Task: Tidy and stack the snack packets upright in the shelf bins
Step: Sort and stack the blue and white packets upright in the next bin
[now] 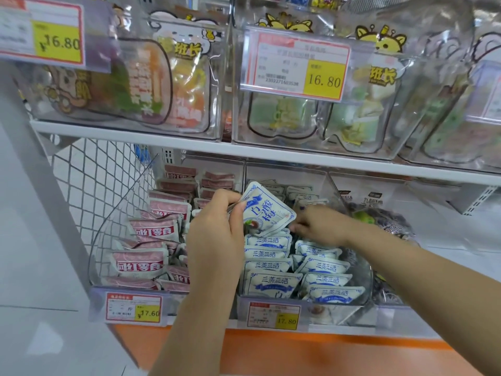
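Upper clear bins point(393, 147): they fill the top of the view and hold big cartoon-printed pouches. The pouches are blurred through the plastic, and the outer bins are cut off at the frame edges.
Left bin point(108, 240): a clear curved wall around pink packets point(141, 260). Some packets stand in rows and some lean, and the left forearm hides the right-hand part.
Middle bin point(339, 310): blue-and-white packets point(271, 286) stand upright in two rows. The back rows are hidden behind the hands.
Right bin point(390, 221): dark packets, smeared by the plastic and half covered by the right forearm. Their print is unreadable.
Left hand point(217, 229): the thumb and curled fingers pinch the left edge of one packet.
Right hand point(320, 226): it reaches down into the middle bin behind the held packet. The fingertips are buried among the packets, so I cannot tell whether it has hold of anything.
Held packet point(267, 213): blue-and-white, tilted on a corner and raised just above the middle bin's rows, between the two hands.
Lower price tags point(134, 308): one is clipped to the front of the left bin and one to the front of the middle bin. The small print is illegible.
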